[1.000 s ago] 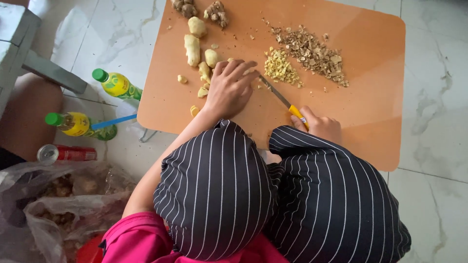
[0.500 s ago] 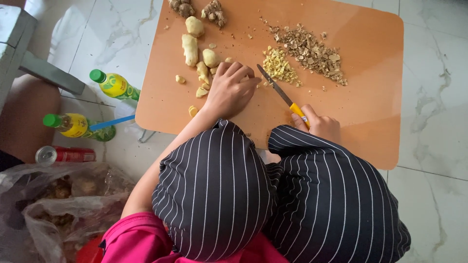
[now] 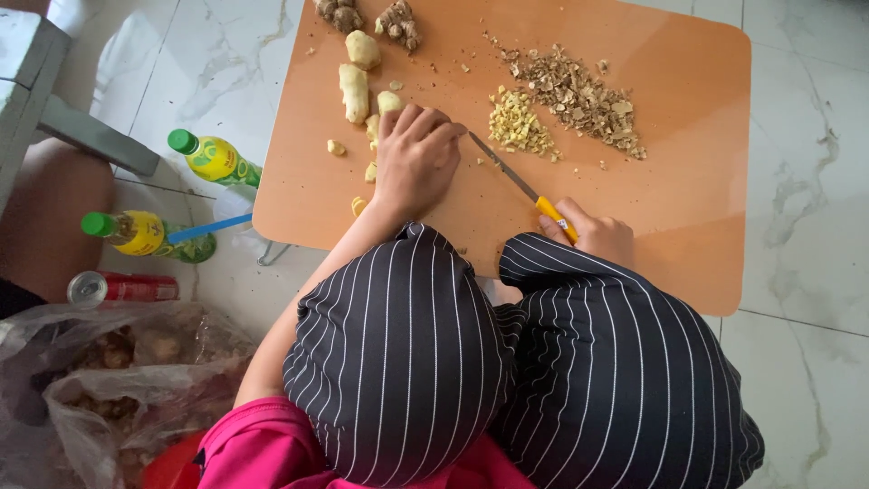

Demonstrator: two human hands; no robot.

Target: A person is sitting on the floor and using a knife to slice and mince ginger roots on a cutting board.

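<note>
Right hand (image 3: 599, 237) grips my yellow-handled knife (image 3: 525, 187).
Left hand (image 3: 415, 160) presses curled over peeled pale ginger pieces (image 3: 373, 127) on the orange board (image 3: 688, 136).

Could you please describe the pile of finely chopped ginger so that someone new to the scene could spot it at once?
Start from the orange board on the marble floor. Beyond the tip of the yellow-handled knife lie two heaps side by side. The chopped ginger is the smaller, pale yellow heap on the left; its neighbour, the brown peelings, is larger, darker and coarser.

Bare board (image 3: 688, 217) right of the knife (image 3: 511, 174); ginger pieces (image 3: 355, 89) and chopped heaps (image 3: 579, 95) crowding its far side.
</note>
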